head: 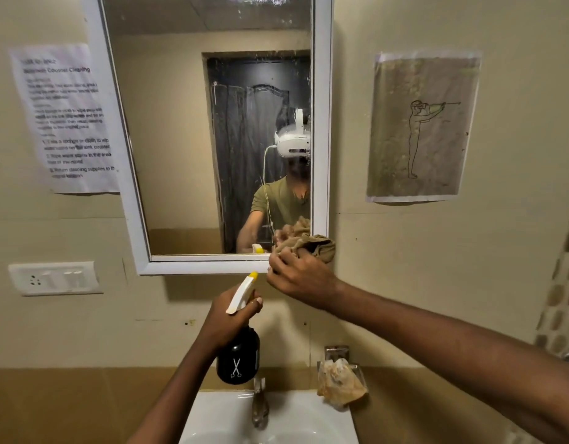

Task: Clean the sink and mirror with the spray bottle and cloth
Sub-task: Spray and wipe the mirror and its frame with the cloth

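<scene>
Gripping spray bottle (238, 357) in left hand (227, 318), right hand (300, 278) fingers clutch cloth (312, 243).

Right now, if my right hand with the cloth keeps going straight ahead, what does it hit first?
Most likely the mirror, at its lower right corner. The right hand holds the cloth bunched against the white frame there, so cloth meets frame or glass first. Whether they already touch is unclear.
</scene>
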Tool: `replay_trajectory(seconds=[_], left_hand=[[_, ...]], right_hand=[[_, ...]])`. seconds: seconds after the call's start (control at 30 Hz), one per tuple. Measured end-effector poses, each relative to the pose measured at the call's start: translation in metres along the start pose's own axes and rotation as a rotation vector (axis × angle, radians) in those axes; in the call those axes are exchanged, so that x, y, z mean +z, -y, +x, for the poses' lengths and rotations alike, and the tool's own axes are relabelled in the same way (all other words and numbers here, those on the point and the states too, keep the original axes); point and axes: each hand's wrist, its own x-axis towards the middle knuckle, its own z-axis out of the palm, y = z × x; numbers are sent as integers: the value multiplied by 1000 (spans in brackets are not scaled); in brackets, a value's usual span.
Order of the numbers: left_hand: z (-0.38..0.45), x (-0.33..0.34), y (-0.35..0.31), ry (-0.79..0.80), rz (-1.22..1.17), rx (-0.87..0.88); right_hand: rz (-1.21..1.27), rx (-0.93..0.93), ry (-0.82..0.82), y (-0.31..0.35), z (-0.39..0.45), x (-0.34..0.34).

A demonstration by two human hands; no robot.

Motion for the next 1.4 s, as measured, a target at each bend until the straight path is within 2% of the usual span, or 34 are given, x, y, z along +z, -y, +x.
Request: replay_trajectory(seconds=[0.2, 0.47, 0.57, 0.63, 0.73, 0.83, 1.07, 1.27, 1.4], left_hand=[[-2, -2, 1, 18, 68, -6], [0, -27, 7, -21, 149, 4], [-1, -33, 7, -90, 105, -24], [-4, -35, 7, -106, 93, -27], [-5, -44, 9, -66, 96, -51], [-5, -51, 8, -24, 132, -55], [-7, -64, 9, -42, 137, -82], [-16, -79, 19, -56, 110, -96], [-15, -82, 19, -67, 102, -125]], right_hand=[[14, -94, -1, -19, -22, -5], [88, -86, 40, 0, 33, 17], [68, -157, 26, -13, 10, 11], [55, -140, 2, -17, 5, 11], [54, -116, -22, -3, 29, 19], [58, -143, 29, 17, 57, 22], [64, -198, 38, 6, 38, 17], [56, -198, 45, 38, 90, 22], [40, -219, 54, 29, 77, 20]])
